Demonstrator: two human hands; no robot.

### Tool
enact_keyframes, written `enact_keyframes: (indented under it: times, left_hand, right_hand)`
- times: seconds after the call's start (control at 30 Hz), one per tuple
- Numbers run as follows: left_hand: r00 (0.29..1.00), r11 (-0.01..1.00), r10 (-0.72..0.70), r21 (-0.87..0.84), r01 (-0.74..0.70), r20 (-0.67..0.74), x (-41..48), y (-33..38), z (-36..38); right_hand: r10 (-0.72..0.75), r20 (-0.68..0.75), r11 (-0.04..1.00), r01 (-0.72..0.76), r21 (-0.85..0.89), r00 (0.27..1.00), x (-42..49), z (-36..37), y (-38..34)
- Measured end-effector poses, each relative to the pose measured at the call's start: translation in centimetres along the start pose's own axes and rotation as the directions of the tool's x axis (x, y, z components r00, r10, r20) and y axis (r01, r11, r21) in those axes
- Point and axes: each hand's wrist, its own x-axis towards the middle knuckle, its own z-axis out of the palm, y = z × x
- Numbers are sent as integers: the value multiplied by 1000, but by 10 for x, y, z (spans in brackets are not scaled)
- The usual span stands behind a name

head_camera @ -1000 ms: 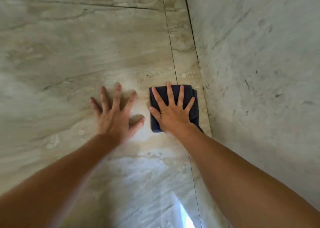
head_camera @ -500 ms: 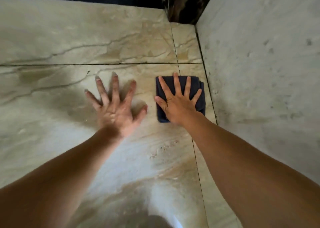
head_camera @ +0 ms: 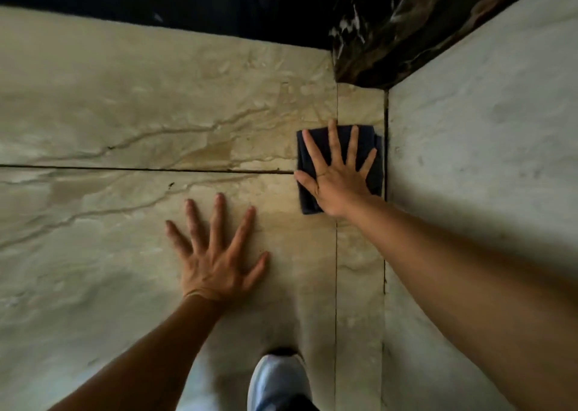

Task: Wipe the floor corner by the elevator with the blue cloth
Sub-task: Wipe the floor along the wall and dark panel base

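Marble, beige with brown veins, makes up the floor (head_camera: 125, 104) that fills the left and middle of the frame, crossed by one dark horizontal joint and one vertical joint right of centre. Right of centre, the right hand (head_camera: 336, 176) lies flat, palm down, on a folded blue cloth (head_camera: 373, 160), fingers spread wide and straight; it presses on the cloth rather than gripping it. The cloth sits on the floor with its right edge against the dark seam at the foot of the pale wall (head_camera: 484, 160), which takes up the right side of the frame. Its left part covers the vertical joint, and the horizontal joint ends at its left edge. Beyond the cloth, toward the upper right, a narrow strip of bare floor runs to a block of dark, white-streaked stone (head_camera: 391, 35) standing in the corner. A dark band (head_camera: 156, 1) runs along the top of the frame. The left hand (head_camera: 215, 260) rests flat on the bare floor in the lower middle, fingers splayed, holding nothing, well apart from the cloth. At the bottom edge a pale shoe tip (head_camera: 275, 379) shows between the two bare forearms.
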Motion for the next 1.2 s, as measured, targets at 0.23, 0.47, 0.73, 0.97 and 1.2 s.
enact_keyframes:
  times: [0.23, 0.47, 0.73, 0.97, 1.2]
  left_hand:
    - [996, 999, -40, 30, 38, 75, 1, 3, -12]
    - [997, 999, -12, 53, 8, 80, 7, 0, -4]
    - [998, 998, -60, -18, 60, 0, 66, 6, -49]
    - [945, 949, -298, -146, 278, -135, 217, -50, -118]
    - [928, 948, -319, -60, 314, -191, 247, -60, -126]
  right_hand:
    - [-77, 51, 996, 80, -46, 996, 21, -22, 2]
    - [-121, -4, 989, 120, -91, 993, 22, -17, 5]
    - [-190, -125, 976, 174, -128, 974, 21, -13, -1]
    - [-265, -280, 964, 249, -93, 923, 78, -42, -40]
    - [-283, -350, 959, 261, -108, 893, 161, -98, -81]
